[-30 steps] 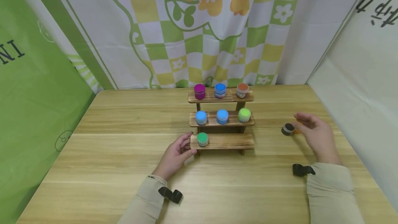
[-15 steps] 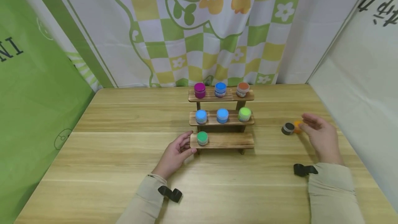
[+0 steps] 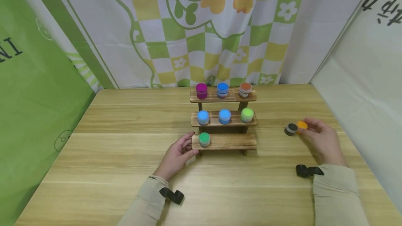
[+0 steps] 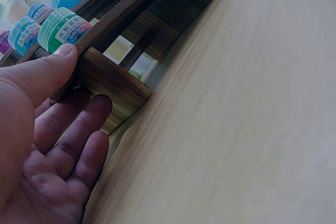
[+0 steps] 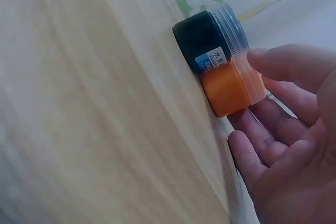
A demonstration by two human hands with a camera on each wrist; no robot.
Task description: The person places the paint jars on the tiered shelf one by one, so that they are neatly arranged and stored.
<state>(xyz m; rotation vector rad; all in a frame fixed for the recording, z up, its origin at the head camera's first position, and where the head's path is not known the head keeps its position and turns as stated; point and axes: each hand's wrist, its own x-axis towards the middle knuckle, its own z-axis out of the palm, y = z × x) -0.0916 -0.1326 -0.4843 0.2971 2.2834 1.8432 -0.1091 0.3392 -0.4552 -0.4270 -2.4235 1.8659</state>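
Observation:
My left hand (image 3: 175,157) grips the left end of a three-tier wooden display stand (image 3: 233,142); the thumb lies at the bottom step's edge, with fingers beneath in the left wrist view. Close to that thumb, a green paint jar (image 4: 62,29) sits on the bottom step. At the table's right side my right hand (image 3: 325,144) has its thumb and fingers around an orange paint jar (image 5: 228,88). Its clear lid is partly covered by the thumb. A black paint jar (image 3: 291,129) stands right against the orange one, on its left.
Light blue (image 3: 203,118), blue (image 3: 224,116) and lime green (image 3: 247,115) jars stand on the middle step. Purple (image 3: 201,91), dark blue (image 3: 222,90) and red-brown (image 3: 245,90) jars fill the top one. A patterned curtain (image 3: 194,44) hangs behind the wooden table (image 3: 125,121).
My right hand first shifted right, uncovering the orange jar, then its fingers came down around that jar. My left hand has stayed at the stand's end.

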